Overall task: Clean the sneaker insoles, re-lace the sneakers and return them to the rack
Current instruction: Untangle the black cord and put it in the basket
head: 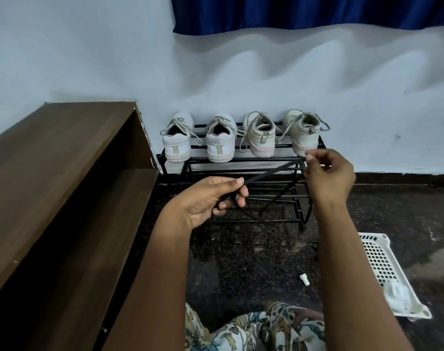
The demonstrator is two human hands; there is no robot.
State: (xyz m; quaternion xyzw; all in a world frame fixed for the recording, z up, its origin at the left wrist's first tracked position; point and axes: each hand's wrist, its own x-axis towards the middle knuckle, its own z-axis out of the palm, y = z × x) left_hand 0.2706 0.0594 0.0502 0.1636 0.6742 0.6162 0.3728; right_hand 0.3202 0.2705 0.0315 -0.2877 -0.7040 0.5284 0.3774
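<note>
- In front of the black rack (241, 160), a black lace (271, 172) is stretched between two raised hands.
- The left hand (210, 198) grips the lace with curled fingers.
- The right hand (330, 173) pinches it higher up between thumb and fingertip.
- Four sneakers (221, 141) stand on the rack's top shelf, heels toward the camera, laces loose.
- A white perforated tray (383, 262) lies on the floor (254, 254) at the right.
</note>
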